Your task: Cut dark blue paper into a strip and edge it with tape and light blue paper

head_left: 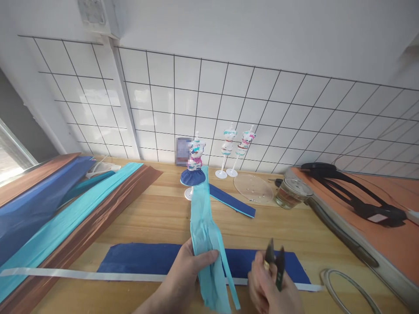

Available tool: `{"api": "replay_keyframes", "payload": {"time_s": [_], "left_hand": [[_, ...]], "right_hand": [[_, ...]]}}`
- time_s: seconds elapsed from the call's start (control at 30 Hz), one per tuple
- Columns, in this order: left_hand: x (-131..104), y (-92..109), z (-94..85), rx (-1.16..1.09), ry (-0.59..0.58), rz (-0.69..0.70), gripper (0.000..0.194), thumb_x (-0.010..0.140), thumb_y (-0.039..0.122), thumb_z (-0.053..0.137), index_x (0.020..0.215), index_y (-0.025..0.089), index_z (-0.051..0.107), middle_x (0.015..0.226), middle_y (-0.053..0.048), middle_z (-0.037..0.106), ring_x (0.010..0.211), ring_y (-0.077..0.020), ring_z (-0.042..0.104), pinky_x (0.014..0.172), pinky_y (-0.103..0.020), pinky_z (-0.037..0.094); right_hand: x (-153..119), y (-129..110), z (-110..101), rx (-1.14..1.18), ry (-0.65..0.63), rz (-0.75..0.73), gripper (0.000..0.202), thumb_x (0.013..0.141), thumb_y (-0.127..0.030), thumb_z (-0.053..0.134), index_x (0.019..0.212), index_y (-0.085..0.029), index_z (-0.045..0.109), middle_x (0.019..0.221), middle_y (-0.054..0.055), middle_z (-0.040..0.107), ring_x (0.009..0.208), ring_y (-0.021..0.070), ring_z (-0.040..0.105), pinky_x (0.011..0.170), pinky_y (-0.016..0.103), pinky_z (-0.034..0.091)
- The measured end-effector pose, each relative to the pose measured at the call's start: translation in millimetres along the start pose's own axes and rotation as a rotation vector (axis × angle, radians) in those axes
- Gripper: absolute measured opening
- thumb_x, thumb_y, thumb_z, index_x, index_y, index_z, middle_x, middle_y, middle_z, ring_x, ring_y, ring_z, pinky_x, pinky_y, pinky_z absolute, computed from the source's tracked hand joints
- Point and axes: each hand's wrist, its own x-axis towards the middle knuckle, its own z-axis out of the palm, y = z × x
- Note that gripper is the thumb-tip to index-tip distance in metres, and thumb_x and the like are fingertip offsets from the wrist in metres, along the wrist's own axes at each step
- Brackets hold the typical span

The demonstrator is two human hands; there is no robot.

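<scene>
My left hand [188,272] pinches a long light-blue fabric strip [203,218] near its lower part, thumb on top; a narrow cut strip hangs along its right side. To the right, my right hand [273,283] is closed around small dark-bladed snips [276,261], blades pointing up and slightly apart, not touching the light-blue fabric. Under both hands lies a dark blue fabric piece [140,257] with a white strip [131,276] along its lower edge. Behind the light-blue strip stands a small mannequin [196,159] wearing a dark blue ruffled skirt [193,177].
Brown, blue and turquoise fabric lengths [75,209] cover the table's left. Two bare mannequins [228,144] stand by the tiled wall. A folded blue strip [232,201], clear disc [253,188], glass jar [292,192], black frame-like object [356,196] and pale ring [350,288] lie rightward.
</scene>
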Motion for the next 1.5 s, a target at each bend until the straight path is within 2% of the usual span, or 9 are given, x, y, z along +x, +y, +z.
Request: {"api": "replay_keyframes", "payload": {"time_s": [0.1,0.3,0.4,0.53,0.73,0.97,1.2,1.33,1.5], "left_hand": [[-2,-6,3.0,0.021,-0.097,-0.021,0.031,0.063,0.020,0.074,0.092,0.013,0.064,0.076,-0.006,0.068,0.066,-0.0175,0.062,0.067,-0.030,0.050],[-3,-12,4.7,0.064,-0.333,-0.049,0.047,0.064,0.023,0.074,0.108,0.011,0.061,0.096,-0.014,0.068,0.090,-0.0293,0.063,0.082,-0.040,0.046],[-4,-9,4.0,0.024,-0.388,-0.100,0.047,0.071,0.026,0.069,0.114,0.010,0.058,0.103,-0.016,0.066,0.096,-0.0320,0.061,0.086,-0.043,0.044],[-2,-3,1.5,-0.124,-0.296,-0.212,0.043,0.083,0.039,0.051,0.107,0.005,0.062,0.102,-0.019,0.066,0.097,-0.0316,0.061,0.090,-0.043,0.043],[1,-3,-0.2,-0.085,-0.156,-0.220,0.029,0.076,0.027,0.062,0.094,0.005,0.066,0.088,-0.018,0.070,0.084,-0.0294,0.066,0.082,-0.041,0.048],[2,7,3.0,-0.080,0.035,-0.104,0.024,0.072,0.033,0.067,0.080,0.011,0.064,0.077,-0.012,0.071,0.073,-0.0271,0.067,0.072,-0.039,0.051],[4,9,-2.5,-0.013,0.034,-0.051,0.038,0.069,0.043,0.068,0.090,0.012,0.066,0.084,-0.011,0.071,0.086,-0.0278,0.065,0.075,-0.036,0.050],[6,5,-6.0,0.080,-0.009,-0.030,0.039,0.066,0.040,0.071,0.093,0.013,0.065,0.088,-0.012,0.071,0.083,-0.0292,0.065,0.072,-0.038,0.051],[15,-4,-15.7,0.185,-0.003,0.067,0.042,0.059,0.034,0.077,0.092,0.011,0.065,0.088,-0.013,0.071,0.082,-0.0299,0.065,0.078,-0.042,0.049]], "right_hand": [[11,-3,5,0.047,0.028,0.088,0.044,0.066,-0.064,0.061,0.075,-0.021,0.053,0.043,-0.011,0.026,0.033,0.0055,0.020,0.030,0.019,0.018],[17,5,14,0.112,-0.022,0.061,0.040,0.059,-0.055,0.070,0.068,-0.018,0.056,0.057,-0.003,0.050,0.050,0.0115,0.046,0.047,0.022,0.039],[15,3,13,0.129,-0.074,0.103,0.038,0.058,-0.052,0.071,0.068,-0.019,0.055,0.049,-0.006,0.044,0.043,0.0096,0.040,0.042,0.021,0.035],[12,0,13,-0.036,-0.086,0.093,0.031,0.062,-0.047,0.070,0.069,-0.020,0.055,0.046,-0.010,0.034,0.037,0.0060,0.026,0.038,0.021,0.026],[9,4,17,-0.052,-0.111,-0.058,0.032,0.060,-0.041,0.071,0.077,-0.017,0.058,0.063,-0.004,0.049,0.059,0.0126,0.047,0.056,0.023,0.040],[12,3,13,-0.042,-0.188,-0.001,0.041,0.059,-0.042,0.071,0.089,-0.017,0.058,0.063,-0.003,0.052,0.057,0.0144,0.051,0.052,0.025,0.041],[19,-2,4,-0.194,-0.094,-0.068,0.038,0.062,-0.040,0.069,0.091,-0.018,0.060,0.065,0.000,0.060,0.062,0.0187,0.056,0.057,0.028,0.044],[19,-5,2,-0.263,-0.082,-0.106,0.041,0.067,-0.047,0.065,0.095,-0.018,0.059,0.068,0.001,0.061,0.063,0.0190,0.057,0.059,0.028,0.044],[9,-12,3,-0.250,0.052,-0.211,0.043,0.080,-0.059,0.044,0.093,-0.021,0.057,0.071,0.001,0.056,0.066,0.0176,0.052,0.056,0.025,0.041]]}}
